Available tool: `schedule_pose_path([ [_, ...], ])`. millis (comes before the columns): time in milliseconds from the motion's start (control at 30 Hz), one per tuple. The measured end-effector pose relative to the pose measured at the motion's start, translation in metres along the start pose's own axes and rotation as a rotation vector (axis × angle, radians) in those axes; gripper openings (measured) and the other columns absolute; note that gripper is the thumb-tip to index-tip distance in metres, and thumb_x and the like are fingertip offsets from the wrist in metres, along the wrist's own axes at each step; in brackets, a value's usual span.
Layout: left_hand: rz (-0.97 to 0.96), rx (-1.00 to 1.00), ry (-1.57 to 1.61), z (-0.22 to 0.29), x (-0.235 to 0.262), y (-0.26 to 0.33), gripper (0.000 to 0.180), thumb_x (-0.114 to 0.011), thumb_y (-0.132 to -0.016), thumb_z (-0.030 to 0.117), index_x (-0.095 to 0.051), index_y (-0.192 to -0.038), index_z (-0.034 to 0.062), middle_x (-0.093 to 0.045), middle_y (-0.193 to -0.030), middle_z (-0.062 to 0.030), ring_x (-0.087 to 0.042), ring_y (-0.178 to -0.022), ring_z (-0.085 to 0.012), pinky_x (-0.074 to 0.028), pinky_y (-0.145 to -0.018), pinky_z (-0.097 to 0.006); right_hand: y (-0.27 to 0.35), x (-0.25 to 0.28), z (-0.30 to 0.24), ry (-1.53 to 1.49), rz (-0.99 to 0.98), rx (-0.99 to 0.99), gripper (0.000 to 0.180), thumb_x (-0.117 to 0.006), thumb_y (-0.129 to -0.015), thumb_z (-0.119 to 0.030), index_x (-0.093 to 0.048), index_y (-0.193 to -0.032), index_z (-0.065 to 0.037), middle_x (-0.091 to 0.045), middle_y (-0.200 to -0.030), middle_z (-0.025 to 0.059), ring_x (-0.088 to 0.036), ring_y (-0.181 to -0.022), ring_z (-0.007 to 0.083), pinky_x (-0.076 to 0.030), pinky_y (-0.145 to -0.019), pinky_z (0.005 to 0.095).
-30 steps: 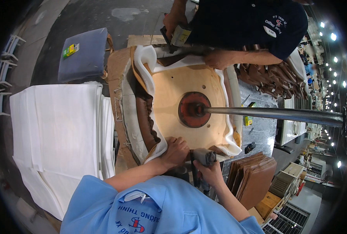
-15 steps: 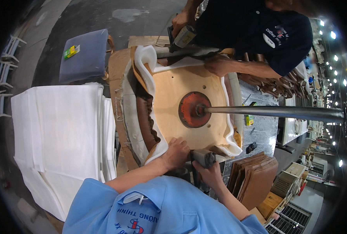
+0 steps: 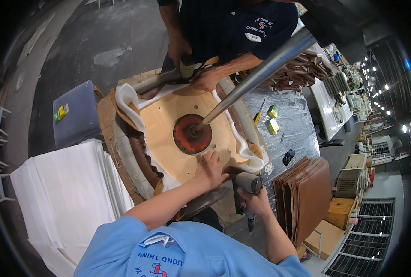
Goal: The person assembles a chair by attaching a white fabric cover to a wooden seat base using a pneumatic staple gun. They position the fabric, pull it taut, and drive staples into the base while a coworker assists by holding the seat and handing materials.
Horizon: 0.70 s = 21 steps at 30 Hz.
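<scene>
A pale plywood seat panel [image 3: 161, 121] lies within white padding [image 3: 126, 95] and gathered brown leather [image 3: 143, 161]. A round red clamp disc [image 3: 181, 135] presses on it at the end of a metal rod [image 3: 261, 70]. My left hand [image 3: 210, 170] rests on the panel's near part, fingers spread and the thumb toward the staple gun. In my right hand [image 3: 256, 201] is a grey staple gun [image 3: 249, 183], its nose at the panel's near right edge; its grip is partly hidden by my fingers.
Across from me a co-worker's hand [image 3: 206, 80] lies on the far edge, and the other holds a staple gun [image 3: 187, 67]. White padding sheets [image 3: 67, 184] are stacked left, brown leather pieces [image 3: 307, 194] right. Small boxes [image 3: 273, 125] and a yellow cutter [image 3: 258, 115] lie on the table.
The whole view has shifted and turned. My left hand has moved from the panel's near edge farther onto the wood. The co-worker's staple gun has come closer to their other hand.
</scene>
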<state>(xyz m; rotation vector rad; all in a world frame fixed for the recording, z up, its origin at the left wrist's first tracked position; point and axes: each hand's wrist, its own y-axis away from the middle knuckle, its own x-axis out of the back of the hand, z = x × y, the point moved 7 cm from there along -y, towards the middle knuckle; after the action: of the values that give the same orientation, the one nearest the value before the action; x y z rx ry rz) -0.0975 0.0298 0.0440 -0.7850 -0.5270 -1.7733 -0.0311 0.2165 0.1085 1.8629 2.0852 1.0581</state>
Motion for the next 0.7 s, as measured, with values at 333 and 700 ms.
schedule_pose_path([
  [333, 0.343, -0.211, 0.107, 0.001, -0.007, 0.002, 0.019, -0.081, -0.075, 0.019, -0.073, -0.084, 0.0043, -0.058, -0.123, -0.018, -0.052, -0.128, -0.041, -0.039, -0.115, -0.057, -0.041, 0.007, -0.017, 0.155, -0.103, 0.008, 0.036, -0.084, -0.097, -0.024, -0.071, -0.119, 0.002, -0.068, -0.078, 0.0028, -0.062, -0.055, 0.0106, -0.049, -0.048, 0.0276],
  [700, 0.332, -0.171, 0.172, -0.005, -0.012, -0.004, 0.019, -0.08, -0.073, 0.011, -0.075, -0.088, 0.0001, -0.057, -0.126, -0.0211, -0.05, -0.134, -0.0444, -0.038, -0.12, -0.057, -0.064, -0.007, -0.039, 0.257, -0.189, -0.006, 0.025, -0.083, -0.095, -0.016, -0.068, -0.107, 0.001, -0.065, -0.071, 0.0035, -0.06, -0.052, 0.0121, -0.046, -0.045, 0.0291],
])
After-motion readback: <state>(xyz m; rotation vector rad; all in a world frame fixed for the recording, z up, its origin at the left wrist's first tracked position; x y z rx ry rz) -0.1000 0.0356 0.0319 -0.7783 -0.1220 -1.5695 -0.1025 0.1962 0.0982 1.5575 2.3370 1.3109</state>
